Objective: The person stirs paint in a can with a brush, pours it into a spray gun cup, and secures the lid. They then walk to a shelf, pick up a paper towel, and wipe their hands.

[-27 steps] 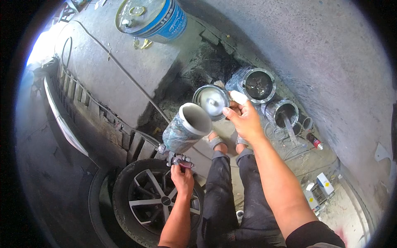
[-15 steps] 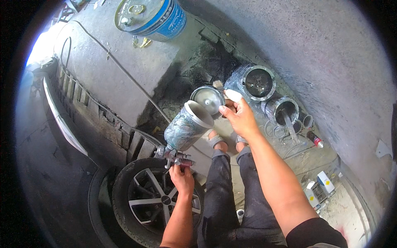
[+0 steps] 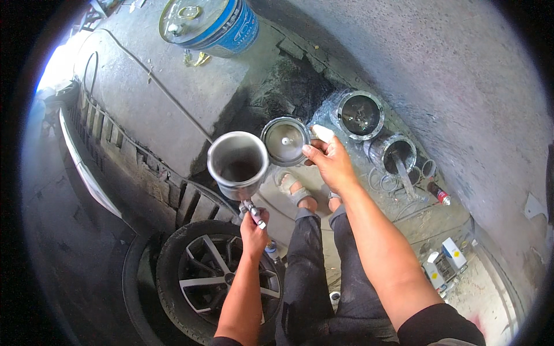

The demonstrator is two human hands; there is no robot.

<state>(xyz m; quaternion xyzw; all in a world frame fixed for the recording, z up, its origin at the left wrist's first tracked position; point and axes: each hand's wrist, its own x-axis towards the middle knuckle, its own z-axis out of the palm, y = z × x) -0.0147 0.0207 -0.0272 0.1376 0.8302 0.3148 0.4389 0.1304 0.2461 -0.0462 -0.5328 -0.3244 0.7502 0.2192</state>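
Cup (image 3: 235, 151) is swinging left of the lid (image 3: 283, 144), left hand (image 3: 254, 229) gripping spray gun (image 3: 251, 211), right hand (image 3: 333, 164) pinching lid, ideally keeping cup level.

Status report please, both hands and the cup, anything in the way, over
Left hand gripping spray gun, cup attached. Right hand pinching round lid by its edge. Cup uncovered; nothing seen blocking its mouth.

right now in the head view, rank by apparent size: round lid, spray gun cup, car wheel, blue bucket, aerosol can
Largest to smallest:
car wheel
blue bucket
spray gun cup
round lid
aerosol can
Nearness probably enlarges the held cup and lid.
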